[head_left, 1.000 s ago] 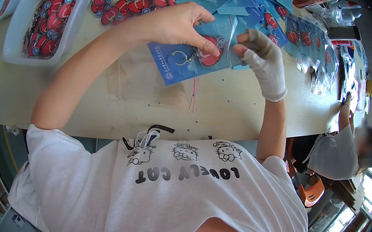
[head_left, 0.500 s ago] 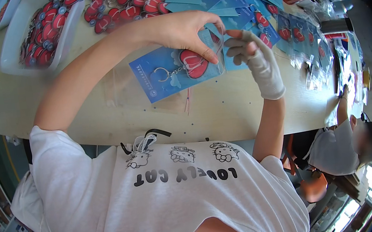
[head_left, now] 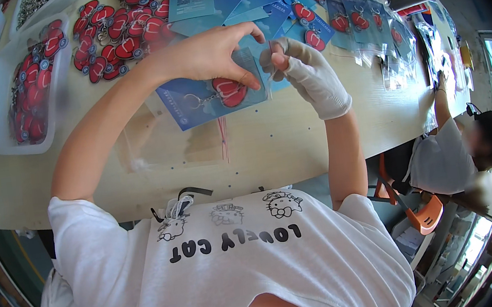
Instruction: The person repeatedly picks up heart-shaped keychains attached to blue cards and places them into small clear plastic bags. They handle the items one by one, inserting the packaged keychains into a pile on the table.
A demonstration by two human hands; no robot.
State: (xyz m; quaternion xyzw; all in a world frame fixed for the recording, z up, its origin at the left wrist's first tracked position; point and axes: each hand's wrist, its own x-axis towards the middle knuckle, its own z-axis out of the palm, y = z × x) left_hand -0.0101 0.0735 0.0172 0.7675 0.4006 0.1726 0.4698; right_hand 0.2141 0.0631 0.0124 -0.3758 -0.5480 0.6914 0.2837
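bare left hand (head_left: 214, 55) pins glossy blue card (head_left: 213, 92) — red keychain (head_left: 230, 91) attached

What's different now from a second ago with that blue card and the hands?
The blue card with its red keychain has dropped lower and leftward, lying flatter. The left hand keeps its grip on it; the gloved right hand stays pinched at its right edge. The clear bag lies unmoved.
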